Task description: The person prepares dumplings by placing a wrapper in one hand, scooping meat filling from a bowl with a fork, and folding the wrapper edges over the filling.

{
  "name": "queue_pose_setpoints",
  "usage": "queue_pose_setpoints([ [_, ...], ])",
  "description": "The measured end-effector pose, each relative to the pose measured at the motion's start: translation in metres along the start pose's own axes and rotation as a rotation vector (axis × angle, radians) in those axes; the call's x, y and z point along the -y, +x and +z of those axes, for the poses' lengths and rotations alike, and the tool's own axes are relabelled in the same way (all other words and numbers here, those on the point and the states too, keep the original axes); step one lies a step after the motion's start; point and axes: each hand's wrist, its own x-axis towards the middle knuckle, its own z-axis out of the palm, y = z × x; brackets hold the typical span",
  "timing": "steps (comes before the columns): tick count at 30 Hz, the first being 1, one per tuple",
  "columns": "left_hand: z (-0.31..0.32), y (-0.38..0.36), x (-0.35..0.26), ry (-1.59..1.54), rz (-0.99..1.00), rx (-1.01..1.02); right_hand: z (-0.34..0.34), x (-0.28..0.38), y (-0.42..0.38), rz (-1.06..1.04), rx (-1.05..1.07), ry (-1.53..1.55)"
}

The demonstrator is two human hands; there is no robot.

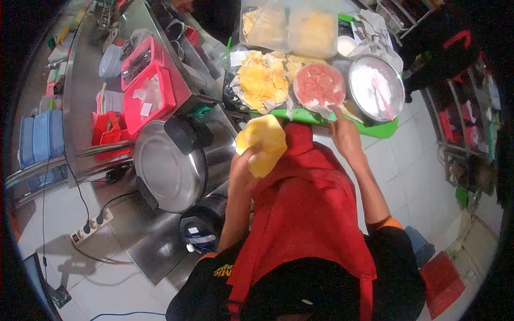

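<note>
A thin yellow sheet [270,139] lies across my left hand [247,167], whose thumb presses on it in front of the red apron. My right hand [344,131] is closed round a fork [322,109], its tines at the near rim of a round container of pinkish-red minced filling [319,84]. Left of the filling, more yellow sheets [261,80] are heaped on paper. To the right stands a metal bowl of white powder [369,80] with a pink utensil [381,99] in it.
A green-edged tray [375,130] carries the food. Behind are two translucent containers [312,29]. At left are a large metal pot [170,166], pink baskets [160,96] on a steel counter, and a power strip [92,226] on the floor. A person's dark sleeve shows at upper right.
</note>
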Motion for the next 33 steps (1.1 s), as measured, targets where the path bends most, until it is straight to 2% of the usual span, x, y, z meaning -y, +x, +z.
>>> queue_pose_setpoints([
  [3,-0.006,-0.001,0.000,-0.010,-0.014,0.004,0.022,-0.003,0.015,-0.090,-0.015,0.124],
  [9,-0.001,-0.003,0.007,-0.085,-0.022,0.036,0.064,-0.027,0.036,-0.064,0.042,0.109],
  [13,-0.009,-0.005,0.008,-0.081,-0.027,-0.022,0.056,-0.031,0.031,-0.106,-0.012,0.138],
  [16,-0.017,0.001,0.009,-0.090,-0.049,0.054,0.056,-0.028,0.033,-0.018,-0.007,0.091],
  [19,-0.018,0.001,0.003,-0.092,-0.036,-0.004,0.051,-0.031,0.033,-0.011,0.058,-0.012],
  [22,-0.025,0.002,0.003,-0.065,-0.081,0.050,0.048,-0.031,0.036,-0.023,0.089,-0.029],
  [24,-0.020,0.005,0.002,-0.061,-0.048,0.029,0.043,-0.031,0.031,0.006,0.083,-0.085],
  [27,-0.017,0.003,0.000,-0.079,-0.025,0.030,0.013,-0.038,0.022,-0.042,0.098,-0.380],
  [30,-0.019,0.005,0.002,-0.074,-0.028,0.021,-0.015,-0.023,0.021,0.012,0.106,-0.442],
  [33,-0.018,0.007,0.001,-0.073,-0.041,0.012,-0.013,-0.030,0.017,-0.022,-0.004,-0.303],
])
